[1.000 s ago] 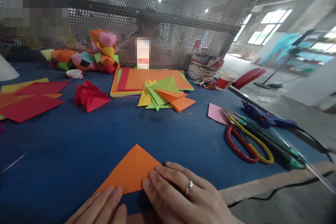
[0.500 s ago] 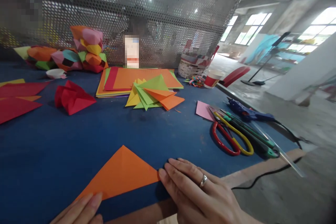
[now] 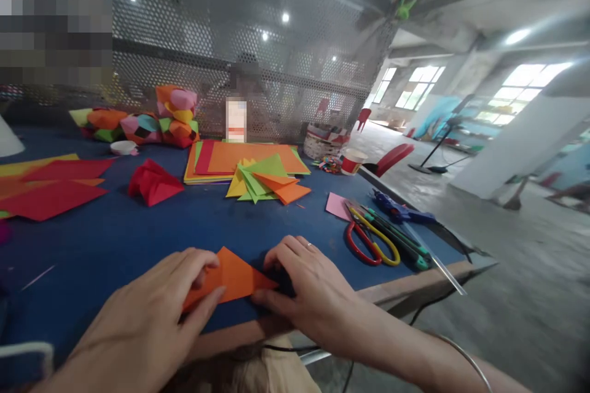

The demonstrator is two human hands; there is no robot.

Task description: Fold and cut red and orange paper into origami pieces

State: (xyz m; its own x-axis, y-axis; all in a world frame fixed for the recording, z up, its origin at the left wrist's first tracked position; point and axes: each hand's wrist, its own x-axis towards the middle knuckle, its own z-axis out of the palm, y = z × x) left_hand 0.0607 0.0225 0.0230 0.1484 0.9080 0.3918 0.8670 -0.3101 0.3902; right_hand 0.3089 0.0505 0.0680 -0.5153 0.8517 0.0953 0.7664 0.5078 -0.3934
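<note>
A folded sheet of orange paper (image 3: pixel 235 277) lies near the front edge of the blue table (image 3: pixel 193 230), its peak pointing away from me. My left hand (image 3: pixel 161 298) is closed on its left part, thumb in front and curled fingers behind, covering that end. At the right corner, my right hand (image 3: pixel 306 282) pinches the paper between thumb and bent fingers. A ring shows on one finger of this hand. Beyond the hands sits a fan of folded yellow, green and orange pieces (image 3: pixel 265 178).
Scissors (image 3: pixel 364 242), a green-handled tool (image 3: pixel 405 239) and a blue glue gun (image 3: pixel 401 209) lie at the right. A red folded paper shape (image 3: pixel 154 184) and red sheets (image 3: pixel 59 196) are at left. Behind are a paper stack (image 3: pixel 216 156), basket (image 3: pixel 325 141) and paper cup (image 3: pixel 353 161).
Both hands have moved in from flat-fingered positions to bent grips on the orange paper, closer together. The paper's right end looks bent. The camera view has shifted and shows more of both arms.
</note>
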